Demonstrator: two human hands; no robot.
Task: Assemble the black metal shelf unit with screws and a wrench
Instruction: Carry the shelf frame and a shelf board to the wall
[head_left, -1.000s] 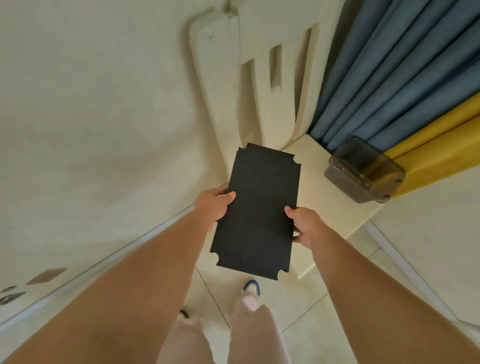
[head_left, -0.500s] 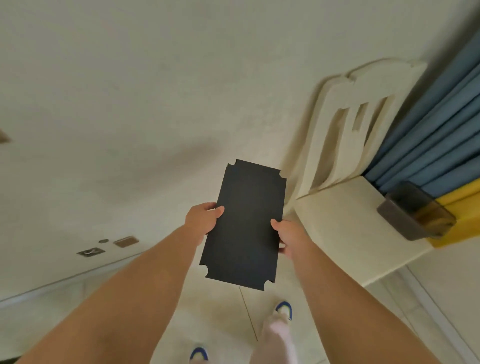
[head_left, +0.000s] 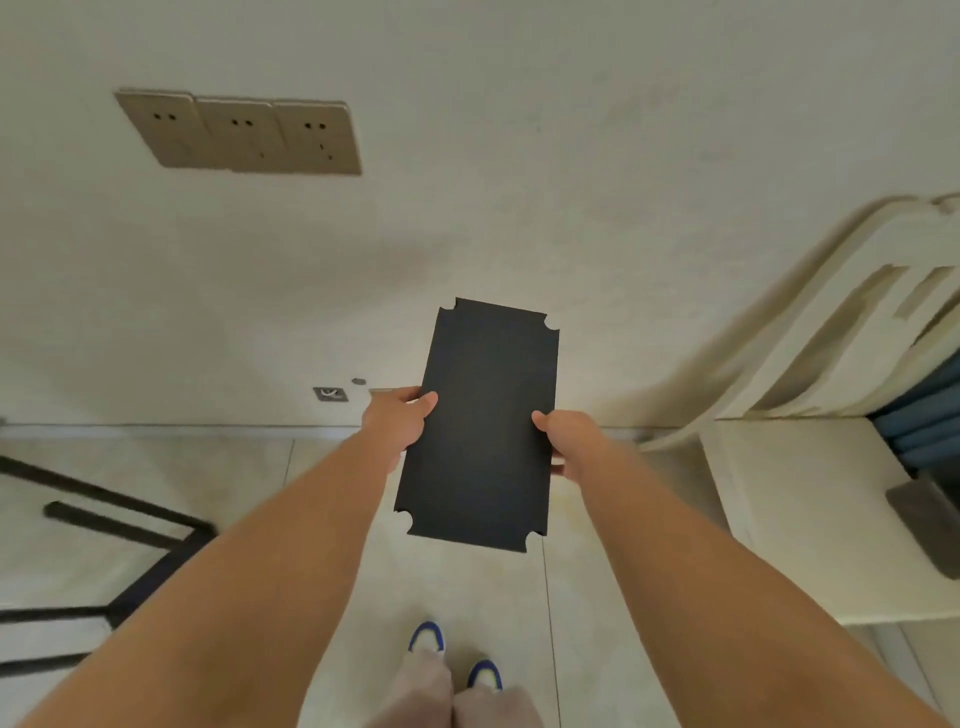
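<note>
Nearest: two shoes (head_left: 427, 635) with blue toes standing on the tiled floor (head_left: 208, 467), one person, two bare arms reaching forward.

Left hand (head_left: 397, 421) and right hand (head_left: 569, 441) are each gripping one black shelf panel (head_left: 483, 421), thumbs lying on the top face, fingers curled under the long edges. Both hands are holding it at about mid-length, one per long edge. The panel is hanging in the air above the floor, roughly level, short edges running near and far, touching nothing but the hands.

Handling, as a judgement: it is looking thin, flat and stiff, showing no sag between the grips. The matte face is probably giving decent friction. Four notched corners, so likely seating around posts; edges and notches may be sharp, so holding mid-edge as now is looking sensible. Probably light enough for one hand, but two are keeping it from twisting.

Left, lying on the floor: one black metal frame (head_left: 130, 525), blurred, several bars visible, well apart from the panel. No screws or wrench showing.

Right: one cream chair (head_left: 810, 499) with one dark object (head_left: 930, 525) sitting at the seat's right edge; blue curtain (head_left: 930, 415) behind it.

Far: wall with three tan sockets (head_left: 239, 132) in a row, plus small low wall fittings, too small to tell.
</note>
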